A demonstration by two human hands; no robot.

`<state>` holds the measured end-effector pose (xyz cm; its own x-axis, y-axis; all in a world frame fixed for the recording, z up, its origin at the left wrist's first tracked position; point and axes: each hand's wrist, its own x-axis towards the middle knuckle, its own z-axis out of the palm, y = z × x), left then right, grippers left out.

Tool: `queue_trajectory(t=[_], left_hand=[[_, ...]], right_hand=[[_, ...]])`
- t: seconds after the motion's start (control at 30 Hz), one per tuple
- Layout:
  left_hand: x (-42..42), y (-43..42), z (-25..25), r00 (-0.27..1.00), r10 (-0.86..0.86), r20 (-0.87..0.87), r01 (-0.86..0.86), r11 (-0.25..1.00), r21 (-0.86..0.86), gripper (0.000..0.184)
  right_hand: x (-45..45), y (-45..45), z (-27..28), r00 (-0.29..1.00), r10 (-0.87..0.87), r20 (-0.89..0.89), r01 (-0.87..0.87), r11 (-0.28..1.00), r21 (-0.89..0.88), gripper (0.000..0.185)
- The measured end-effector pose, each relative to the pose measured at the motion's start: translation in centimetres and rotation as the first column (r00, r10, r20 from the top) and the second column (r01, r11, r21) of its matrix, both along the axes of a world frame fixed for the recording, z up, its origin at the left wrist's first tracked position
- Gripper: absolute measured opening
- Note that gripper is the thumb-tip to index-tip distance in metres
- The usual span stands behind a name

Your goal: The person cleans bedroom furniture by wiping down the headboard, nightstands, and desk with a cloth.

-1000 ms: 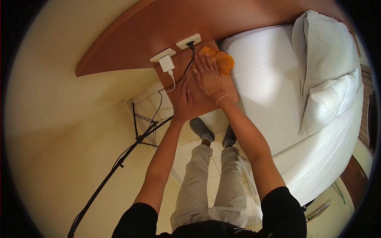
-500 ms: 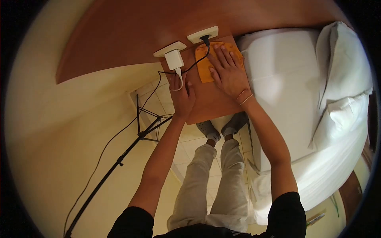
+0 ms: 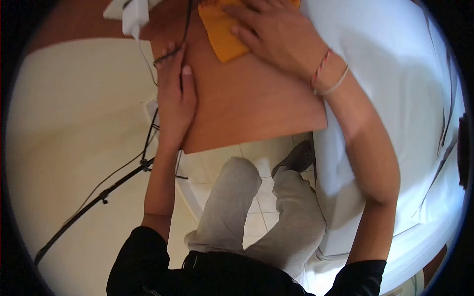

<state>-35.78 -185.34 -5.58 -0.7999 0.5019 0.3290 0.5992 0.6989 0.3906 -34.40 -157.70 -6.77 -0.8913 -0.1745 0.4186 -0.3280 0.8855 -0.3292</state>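
My right hand (image 3: 281,37) lies with fingers spread over an orange cloth (image 3: 219,34) on a small wooden tabletop (image 3: 247,108); its fingers are slightly blurred and hide part of the cloth. Red and pale string bands circle that wrist. Along the tabletop's left edge rests my left hand (image 3: 175,106), fingers stretched out and thumb a little apart. A black cable (image 3: 187,24) comes down from the top of the view and runs across or beside its fingertips. I cannot tell whether the cable passes over or under them.
At the upper left a white charger (image 3: 135,17) hangs in a wall socket with a white cable. A black tripod stand (image 3: 111,195) leans at the left. On the right is a bed with white sheets (image 3: 395,98). Pale floor tiles (image 3: 256,222) lie below.
My view has come closer and tilted down, so the tabletop looks larger and the cloth sits at the top edge. My right hand stays on the cloth. One of my legs has bent forward.
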Motion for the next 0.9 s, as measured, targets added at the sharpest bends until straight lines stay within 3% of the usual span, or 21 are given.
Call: queue_trajectory(t=[0.1,0.23,0.37,0.4,0.43,0.57,0.77,0.9], left_hand=[[0.7,-0.5,-0.3,1.000,-0.001,-0.018,0.001,1.000,0.024,0.042],[0.3,-2.3,-1.9,0.982,-0.095,-0.163,0.120,0.981,0.151,0.041],[0.3,-3.1,-1.8,0.983,-0.179,-0.042,0.183,0.950,0.253,0.043],[0.5,-3.5,-2.6,0.981,-0.188,-0.051,0.194,0.942,0.275,0.043],[0.4,-3.7,-2.8,0.980,-0.186,-0.072,0.199,0.934,0.298,0.043],[0.4,-3.1,-3.2,0.960,-0.154,-0.236,0.184,0.976,0.113,0.049],[1.1,-3.1,-2.7,0.985,-0.121,-0.121,0.142,0.974,0.178,0.058],[1.4,-3.0,-2.0,0.986,-0.131,-0.104,0.146,0.979,0.145,0.061]], right_hand=[[0.4,-0.9,-0.9,0.998,-0.012,-0.057,0.015,0.999,0.046,0.054],[1.5,-1.5,-0.4,0.988,-0.052,-0.147,0.081,0.977,0.199,0.053],[7.0,-2.6,-3.0,0.987,-0.082,-0.139,0.125,0.934,0.335,0.047],[9.1,-4.4,-2.8,0.974,-0.097,-0.203,0.144,0.961,0.235,0.046],[11.6,-5.9,-1.9,0.990,-0.054,-0.130,0.086,0.964,0.252,0.046],[15.4,-7.1,0.4,1.000,-0.023,0.010,0.021,0.980,0.196,0.048],[5.8,-2.2,-0.9,0.982,-0.174,-0.078,0.188,0.946,0.265,0.054],[-0.7,-0.4,-0.8,0.973,-0.230,-0.034,0.233,0.955,0.184,0.054]])
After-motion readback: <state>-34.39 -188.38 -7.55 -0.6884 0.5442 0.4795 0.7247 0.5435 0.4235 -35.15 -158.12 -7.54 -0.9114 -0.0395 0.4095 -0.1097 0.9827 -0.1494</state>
